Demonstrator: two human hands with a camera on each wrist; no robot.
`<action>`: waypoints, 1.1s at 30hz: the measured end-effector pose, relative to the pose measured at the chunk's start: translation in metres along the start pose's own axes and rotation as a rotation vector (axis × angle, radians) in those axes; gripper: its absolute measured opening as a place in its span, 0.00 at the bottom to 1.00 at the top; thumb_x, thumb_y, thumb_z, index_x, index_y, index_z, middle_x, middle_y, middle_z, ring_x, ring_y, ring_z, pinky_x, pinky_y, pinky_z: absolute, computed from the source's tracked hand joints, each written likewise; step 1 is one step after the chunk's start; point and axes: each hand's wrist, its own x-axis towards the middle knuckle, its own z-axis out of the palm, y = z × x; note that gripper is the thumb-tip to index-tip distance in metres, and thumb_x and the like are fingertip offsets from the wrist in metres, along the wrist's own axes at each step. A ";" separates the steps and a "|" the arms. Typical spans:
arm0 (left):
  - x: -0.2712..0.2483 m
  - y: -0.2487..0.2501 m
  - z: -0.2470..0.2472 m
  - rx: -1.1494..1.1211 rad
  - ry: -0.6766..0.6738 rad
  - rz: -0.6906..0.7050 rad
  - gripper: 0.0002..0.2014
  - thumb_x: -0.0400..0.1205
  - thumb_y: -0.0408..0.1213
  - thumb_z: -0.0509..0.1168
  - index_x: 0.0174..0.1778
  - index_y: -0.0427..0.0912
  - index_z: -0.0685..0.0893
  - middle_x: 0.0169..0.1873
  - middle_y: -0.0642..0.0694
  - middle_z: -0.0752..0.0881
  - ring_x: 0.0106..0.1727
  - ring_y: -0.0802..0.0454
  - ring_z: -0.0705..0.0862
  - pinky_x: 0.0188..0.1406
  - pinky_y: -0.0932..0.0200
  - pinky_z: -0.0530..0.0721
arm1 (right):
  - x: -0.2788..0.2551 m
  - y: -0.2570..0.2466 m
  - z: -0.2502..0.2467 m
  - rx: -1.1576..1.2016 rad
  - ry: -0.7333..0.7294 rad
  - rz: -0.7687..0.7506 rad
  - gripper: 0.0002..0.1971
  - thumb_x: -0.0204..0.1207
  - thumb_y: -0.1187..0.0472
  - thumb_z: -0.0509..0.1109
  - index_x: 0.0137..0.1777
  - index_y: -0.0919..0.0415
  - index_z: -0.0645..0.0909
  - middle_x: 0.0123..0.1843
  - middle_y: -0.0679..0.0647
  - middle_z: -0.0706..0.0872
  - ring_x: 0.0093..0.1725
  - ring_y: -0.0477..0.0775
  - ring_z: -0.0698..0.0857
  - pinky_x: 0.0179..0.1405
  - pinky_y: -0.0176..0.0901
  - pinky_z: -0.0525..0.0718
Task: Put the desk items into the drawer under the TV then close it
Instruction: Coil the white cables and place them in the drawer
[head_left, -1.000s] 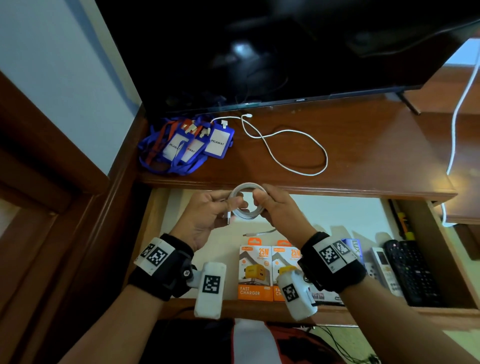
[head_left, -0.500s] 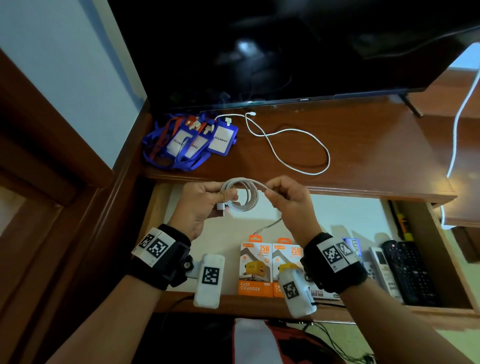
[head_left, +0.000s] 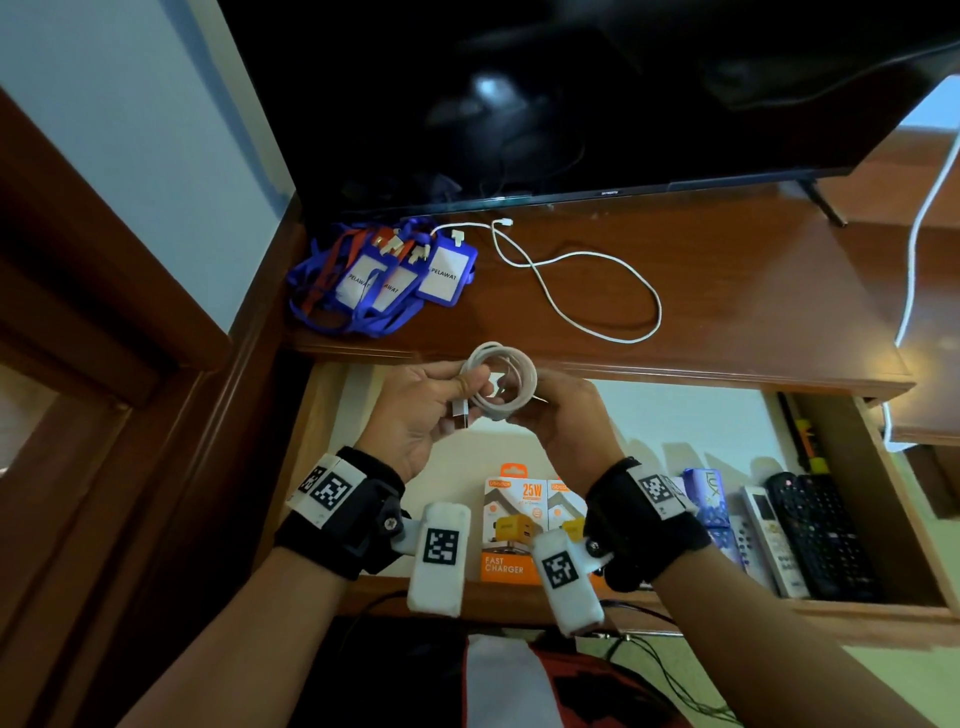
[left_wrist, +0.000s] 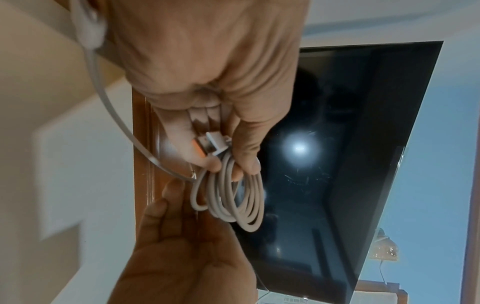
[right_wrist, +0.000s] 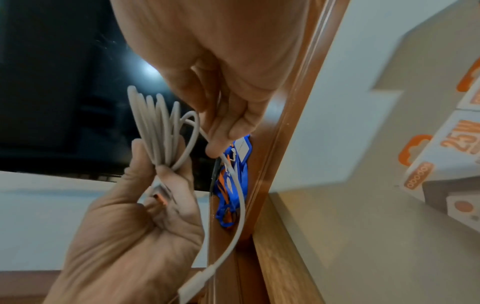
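Note:
A coiled white charging cable is held over the open drawer, just in front of the desk edge. My left hand pinches the coil together with its USB plug. My right hand pinches the cable's loose tail beside the coil; the tail's connector hangs free. On the desk lie a bundle of blue lanyard badge holders and a second, uncoiled white cable, under the TV.
Inside the drawer stand orange-and-white charger boxes, a blue box and remote controls, all at the front and right. A white cord hangs at the far right. Wooden wall trim borders the desk's left side.
The tail that hung below the coil has been wound up into it. My right hand has come closer to the left one, and the coil looks fuller.

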 end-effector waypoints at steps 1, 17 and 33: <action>0.000 0.000 -0.001 0.009 0.000 -0.002 0.03 0.76 0.29 0.70 0.41 0.38 0.90 0.29 0.44 0.90 0.29 0.53 0.86 0.32 0.60 0.87 | -0.001 0.000 -0.001 0.079 -0.004 0.027 0.14 0.80 0.66 0.58 0.48 0.71 0.86 0.43 0.63 0.87 0.43 0.62 0.84 0.48 0.52 0.81; 0.003 -0.012 -0.004 0.228 0.188 0.170 0.08 0.75 0.34 0.74 0.41 0.55 0.89 0.41 0.55 0.91 0.47 0.54 0.87 0.46 0.57 0.85 | -0.003 -0.006 0.007 0.011 -0.072 0.121 0.06 0.79 0.66 0.66 0.42 0.64 0.83 0.38 0.56 0.85 0.40 0.52 0.81 0.46 0.43 0.77; 0.008 -0.020 -0.004 0.253 0.060 0.241 0.08 0.77 0.33 0.71 0.42 0.53 0.91 0.40 0.52 0.92 0.46 0.57 0.87 0.56 0.57 0.82 | -0.010 -0.015 0.016 0.167 -0.196 0.289 0.06 0.73 0.58 0.66 0.41 0.61 0.79 0.29 0.47 0.81 0.28 0.45 0.62 0.32 0.38 0.60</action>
